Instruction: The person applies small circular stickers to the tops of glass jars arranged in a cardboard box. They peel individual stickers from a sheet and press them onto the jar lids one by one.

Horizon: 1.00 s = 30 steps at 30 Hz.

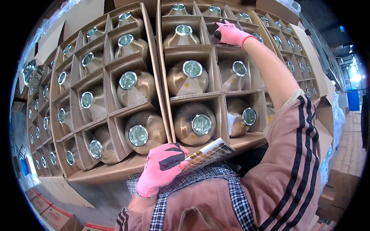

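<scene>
- White rectangular sheet w/ rows of round gold & brown dots (prob. stickers) (210,154) was held at the near edge of the R-centre carton; from the R hand, it lay toward the body & slightly L, well apart.
- Its long axis was slanted, lower L to upper R; L hand was by far the nearer.
- Pink-gloved L hand w/ black patches (162,165): sheet's L end was pinched btwn thumb & fingers.
- Pink-gloved R hand (228,34): stretched over a mid-column cell, 3rd row out; fingers were partly bent & set apart. Whether anything was pinched there couldn't be told; cell's contents were mostly covered.
- Count, hands: 2; sheets: 1 (dots too small to be counted).
- Count, brown cardboard cartons w/ dividers: 4 seen, i.e. R-centre carton (250,141), L-centre carton (104,169), plus 1 at each side, partly cut off.
- Count, amber-tinted round glass vessels w/ silver-rimmed mouths (187,82): 12 mouths were counted in L-centre, 9 in R-centre, others there being hidden by arm & hand; side cartons couldn't be counted reliably.
- Count, white paper slips (231,123): 1, tucked beside the front-row vessel, R-centre.
</scene>
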Each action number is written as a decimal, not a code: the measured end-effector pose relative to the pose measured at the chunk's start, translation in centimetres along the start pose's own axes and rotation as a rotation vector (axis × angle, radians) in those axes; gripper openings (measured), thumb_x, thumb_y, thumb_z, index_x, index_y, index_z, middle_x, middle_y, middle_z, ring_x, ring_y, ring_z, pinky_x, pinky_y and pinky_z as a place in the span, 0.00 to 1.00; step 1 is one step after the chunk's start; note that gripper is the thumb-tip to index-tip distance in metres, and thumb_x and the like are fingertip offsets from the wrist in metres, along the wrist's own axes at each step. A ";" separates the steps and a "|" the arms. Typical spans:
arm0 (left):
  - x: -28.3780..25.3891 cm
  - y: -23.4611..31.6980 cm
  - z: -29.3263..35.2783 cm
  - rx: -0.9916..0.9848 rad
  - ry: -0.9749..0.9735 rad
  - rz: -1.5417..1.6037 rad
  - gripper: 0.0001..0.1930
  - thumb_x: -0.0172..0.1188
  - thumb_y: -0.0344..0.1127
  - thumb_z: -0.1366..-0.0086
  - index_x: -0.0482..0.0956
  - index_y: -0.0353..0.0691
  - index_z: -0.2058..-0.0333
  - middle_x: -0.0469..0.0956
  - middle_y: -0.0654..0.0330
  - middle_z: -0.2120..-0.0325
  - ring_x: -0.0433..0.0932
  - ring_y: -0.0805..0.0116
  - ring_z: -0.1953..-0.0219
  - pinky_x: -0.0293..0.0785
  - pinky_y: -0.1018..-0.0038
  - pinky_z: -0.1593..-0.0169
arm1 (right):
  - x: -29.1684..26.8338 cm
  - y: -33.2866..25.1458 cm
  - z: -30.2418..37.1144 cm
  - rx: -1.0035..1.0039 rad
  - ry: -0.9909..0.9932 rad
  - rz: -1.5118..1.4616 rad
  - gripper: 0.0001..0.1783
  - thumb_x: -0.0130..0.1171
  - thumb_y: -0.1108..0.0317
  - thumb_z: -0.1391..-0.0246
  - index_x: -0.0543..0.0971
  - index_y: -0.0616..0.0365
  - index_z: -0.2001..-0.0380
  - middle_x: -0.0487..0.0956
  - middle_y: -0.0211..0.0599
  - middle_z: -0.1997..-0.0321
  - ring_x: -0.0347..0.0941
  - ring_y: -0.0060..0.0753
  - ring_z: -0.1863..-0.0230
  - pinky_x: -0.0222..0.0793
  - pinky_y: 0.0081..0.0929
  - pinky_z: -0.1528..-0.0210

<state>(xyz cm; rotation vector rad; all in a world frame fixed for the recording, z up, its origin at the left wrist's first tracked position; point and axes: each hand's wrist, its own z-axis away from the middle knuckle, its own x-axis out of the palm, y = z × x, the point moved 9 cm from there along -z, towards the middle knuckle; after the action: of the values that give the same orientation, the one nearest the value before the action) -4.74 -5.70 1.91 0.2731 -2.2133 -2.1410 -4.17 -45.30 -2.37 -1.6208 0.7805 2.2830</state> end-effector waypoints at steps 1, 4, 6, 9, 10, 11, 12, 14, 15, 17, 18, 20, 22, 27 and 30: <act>0.0 0.1 -0.1 0.012 -0.007 -0.002 0.07 0.61 0.28 0.53 0.74 0.33 0.76 0.75 0.53 0.74 0.73 0.60 0.74 0.69 0.72 0.69 | -0.4 -0.2 0.1 -0.023 0.022 0.031 0.23 0.61 0.59 0.61 0.75 0.49 0.57 0.57 0.33 0.38 0.49 0.52 0.38 0.50 0.44 0.40; -0.1 -0.4 -0.2 -0.051 -0.003 0.047 0.06 0.61 0.28 0.53 0.75 0.33 0.75 0.75 0.53 0.75 0.74 0.60 0.74 0.70 0.72 0.69 | -1.1 -1.3 0.5 -0.083 0.058 0.109 0.24 0.61 0.59 0.62 0.74 0.50 0.57 0.56 0.34 0.38 0.49 0.51 0.38 0.50 0.44 0.40; -0.2 -0.3 -0.2 -0.030 0.005 0.051 0.06 0.60 0.27 0.53 0.75 0.32 0.75 0.76 0.53 0.75 0.74 0.60 0.74 0.70 0.73 0.69 | -1.5 -1.7 0.9 -0.087 0.079 0.115 0.24 0.61 0.59 0.62 0.74 0.50 0.56 0.57 0.35 0.39 0.49 0.51 0.38 0.49 0.44 0.39; 0.0 -0.1 -0.3 -0.001 0.003 0.051 0.06 0.60 0.28 0.53 0.75 0.32 0.75 0.76 0.53 0.74 0.74 0.60 0.74 0.70 0.73 0.68 | -1.8 -0.6 1.2 -0.032 0.189 0.067 0.23 0.60 0.60 0.61 0.74 0.49 0.56 0.58 0.36 0.40 0.50 0.50 0.39 0.50 0.44 0.40; 0.0 0.0 -0.2 0.008 0.002 0.048 0.06 0.60 0.28 0.53 0.75 0.32 0.74 0.76 0.53 0.74 0.74 0.60 0.74 0.70 0.73 0.68 | -1.4 -0.4 1.0 -0.015 0.183 0.079 0.23 0.59 0.60 0.60 0.74 0.49 0.56 0.58 0.36 0.40 0.50 0.50 0.39 0.50 0.44 0.40; 0.0 -0.1 0.0 0.016 0.004 0.047 0.06 0.60 0.28 0.53 0.75 0.32 0.74 0.76 0.53 0.74 0.74 0.60 0.73 0.70 0.73 0.68 | -1.5 -0.3 0.8 0.002 0.184 0.094 0.23 0.59 0.60 0.60 0.74 0.49 0.56 0.58 0.36 0.40 0.50 0.50 0.39 0.50 0.44 0.40; 0.0 -0.3 0.3 0.024 0.008 0.045 0.06 0.60 0.28 0.53 0.75 0.33 0.74 0.75 0.53 0.74 0.74 0.60 0.73 0.70 0.73 0.68 | -1.6 -0.4 0.6 0.018 0.184 0.109 0.23 0.59 0.60 0.59 0.74 0.49 0.56 0.58 0.36 0.40 0.50 0.50 0.39 0.50 0.44 0.40; 0.0 -0.3 0.6 0.054 0.012 0.023 0.06 0.60 0.28 0.53 0.75 0.33 0.74 0.75 0.53 0.73 0.74 0.60 0.73 0.70 0.72 0.67 | -1.7 -0.9 0.4 0.046 0.188 0.103 0.22 0.57 0.62 0.59 0.73 0.48 0.55 0.60 0.37 0.41 0.51 0.50 0.39 0.51 0.45 0.41; 0.2 -0.1 0.7 0.076 0.013 0.003 0.06 0.60 0.28 0.52 0.75 0.33 0.74 0.75 0.54 0.73 0.74 0.60 0.72 0.70 0.72 0.66 | -1.7 -0.7 0.3 0.066 0.205 0.097 0.23 0.59 0.62 0.61 0.74 0.50 0.57 0.60 0.37 0.41 0.52 0.48 0.40 0.52 0.42 0.41; 0.4 0.3 0.8 0.091 0.023 0.003 0.06 0.61 0.28 0.52 0.75 0.34 0.74 0.75 0.55 0.73 0.74 0.61 0.71 0.70 0.72 0.65 | -1.4 -0.3 0.3 0.107 0.216 0.092 0.23 0.61 0.62 0.63 0.75 0.51 0.58 0.61 0.38 0.42 0.53 0.48 0.40 0.53 0.40 0.42; 0.5 0.5 1.0 0.090 0.024 0.012 0.06 0.60 0.27 0.52 0.75 0.33 0.74 0.75 0.54 0.74 0.74 0.61 0.70 0.70 0.72 0.65 | -1.7 -0.5 0.3 0.105 0.196 0.058 0.22 0.60 0.63 0.63 0.75 0.51 0.58 0.62 0.39 0.42 0.53 0.50 0.40 0.53 0.41 0.41; 0.8 0.4 1.1 0.101 0.017 0.026 0.06 0.60 0.26 0.53 0.75 0.30 0.74 0.74 0.53 0.76 0.74 0.62 0.70 0.69 0.73 0.66 | -1.2 -0.2 0.3 0.102 0.171 0.077 0.19 0.51 0.68 0.57 0.75 0.48 0.57 0.61 0.39 0.42 0.52 0.51 0.39 0.50 0.47 0.41; 0.7 1.0 1.6 0.177 0.019 -0.053 0.06 0.60 0.27 0.51 0.75 0.32 0.73 0.74 0.55 0.74 0.73 0.65 0.71 0.69 0.74 0.67 | -1.6 -0.5 -0.2 0.116 0.167 0.087 0.20 0.50 0.70 0.58 0.75 0.48 0.57 0.61 0.41 0.42 0.51 0.51 0.39 0.47 0.48 0.40; 0.3 0.8 2.1 0.099 0.033 0.006 0.08 0.60 0.29 0.49 0.76 0.32 0.71 0.75 0.57 0.73 0.72 0.72 0.73 0.68 0.77 0.68 | -2.8 0.1 1.4 0.359 0.189 -0.062 0.23 0.51 0.68 0.57 0.72 0.49 0.53 0.59 0.44 0.42 0.51 0.52 0.39 0.45 0.49 0.39; 0.3 0.4 1.9 0.066 0.044 0.047 0.09 0.60 0.29 0.50 0.76 0.31 0.70 0.75 0.58 0.72 0.72 0.74 0.72 0.68 0.79 0.68 | -5.7 2.6 5.1 0.507 0.478 -0.196 0.25 0.57 0.56 0.57 0.71 0.52 0.54 0.64 0.46 0.45 0.59 0.49 0.44 0.56 0.45 0.44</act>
<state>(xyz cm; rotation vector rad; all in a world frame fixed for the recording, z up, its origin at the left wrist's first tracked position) -5.42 -3.82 2.18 0.2648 -2.2462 -2.0213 -7.51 -44.06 4.90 -1.8877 1.1303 1.4164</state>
